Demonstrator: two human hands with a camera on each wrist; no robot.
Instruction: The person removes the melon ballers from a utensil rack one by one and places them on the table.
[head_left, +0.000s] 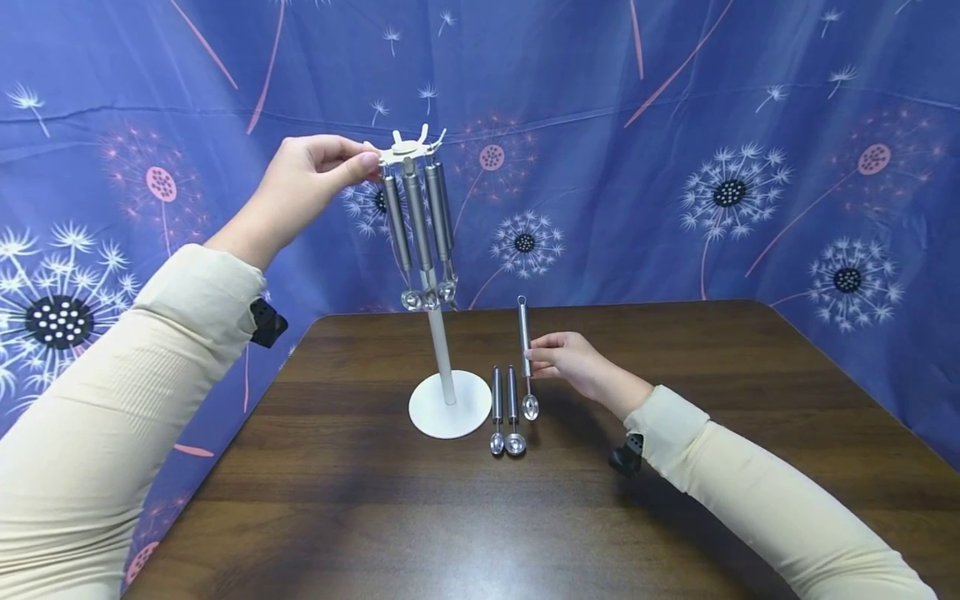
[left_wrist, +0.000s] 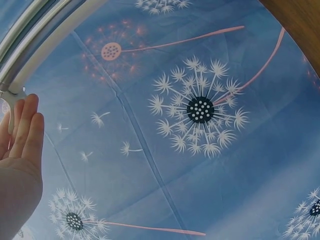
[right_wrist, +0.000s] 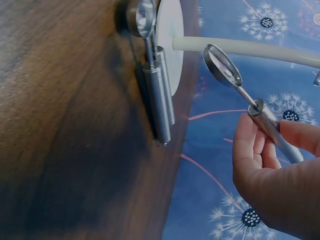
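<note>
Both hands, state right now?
Left hand: closed, pinching the hooked top of the white utensil stand.
Right hand: closed, holding a metal scoop by its handle.

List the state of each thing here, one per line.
White stand: upright on its base
Hanging spoons: suspended, bowls down
Held spoon: raised off the table
Two other spoons: lying side by side
Left hand: pinching the stand's top
Right hand: gripping a spoon handle
</note>
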